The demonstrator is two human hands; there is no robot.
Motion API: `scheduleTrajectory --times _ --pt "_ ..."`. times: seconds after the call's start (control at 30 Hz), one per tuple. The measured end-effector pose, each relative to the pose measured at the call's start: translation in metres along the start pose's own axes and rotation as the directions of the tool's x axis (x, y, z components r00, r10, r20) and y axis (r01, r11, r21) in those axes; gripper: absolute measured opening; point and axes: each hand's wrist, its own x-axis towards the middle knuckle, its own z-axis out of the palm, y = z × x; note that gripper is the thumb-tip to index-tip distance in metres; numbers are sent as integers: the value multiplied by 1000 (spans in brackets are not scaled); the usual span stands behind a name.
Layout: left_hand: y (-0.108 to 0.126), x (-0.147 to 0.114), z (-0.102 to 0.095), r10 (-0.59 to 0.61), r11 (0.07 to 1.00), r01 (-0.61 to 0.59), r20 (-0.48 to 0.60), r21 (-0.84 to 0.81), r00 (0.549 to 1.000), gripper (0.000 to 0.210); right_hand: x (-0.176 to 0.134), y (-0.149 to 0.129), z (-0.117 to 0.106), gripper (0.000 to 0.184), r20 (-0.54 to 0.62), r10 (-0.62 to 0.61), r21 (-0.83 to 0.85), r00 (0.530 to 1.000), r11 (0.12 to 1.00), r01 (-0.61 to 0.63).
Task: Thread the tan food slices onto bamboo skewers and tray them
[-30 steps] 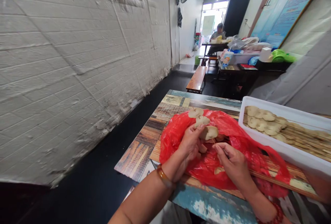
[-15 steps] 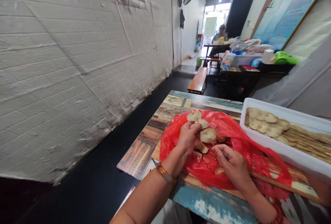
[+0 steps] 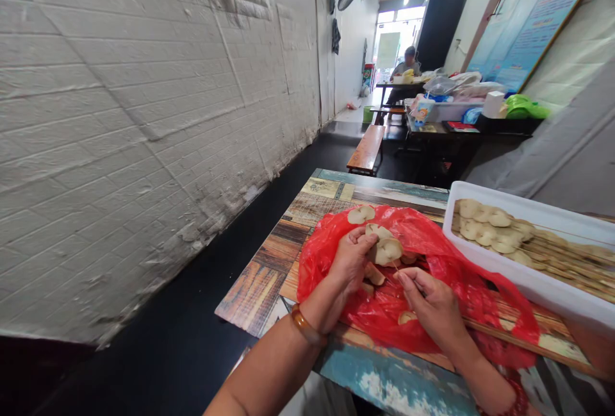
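Over a spread red plastic bag, my left hand pinches a pale, thin round slice between thumb and fingers. My right hand grips a thin wooden skewer, whose upper part runs behind another pale slice or into it; I cannot tell which. The two slices touch and partly overlap. One loose slice lies on the far part of the bag. More pieces rest in the bag below my left hand, partly hidden.
A white plastic tub at the right holds rows of skewered slices. Bag and tub stand on a patchwork-wood table. Beyond are a bench, a cluttered table and a seated person. A white brick-patterned wall runs along the left.
My left hand's slice has moved right and down, against the slice at the skewer. My right hand has stayed nearly still with the skewer.
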Motion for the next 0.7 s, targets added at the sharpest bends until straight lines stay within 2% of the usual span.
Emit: scheduleTrajectory --times 0.13,0.33,0.5,0.7 --pt "4 1 -1 11 999 -11 7 -31 1000 34 1 -2 -2 29 -19 -10 -7 1000 1000 10" --pt "18 7 -14 27 990 -35 -65 -136 998 34 0 -4 -4 31 25 8 24 1000 1000 -9" --pt "23 11 -19 52 994 -62 -112 -90 992 34 -1 -4 -2 32 91 -2 22 996 1000 0" --pt "21 14 -19 48 997 -54 -126 -47 991 30 -2 0 -1 33 93 -13 36 996 999 10"
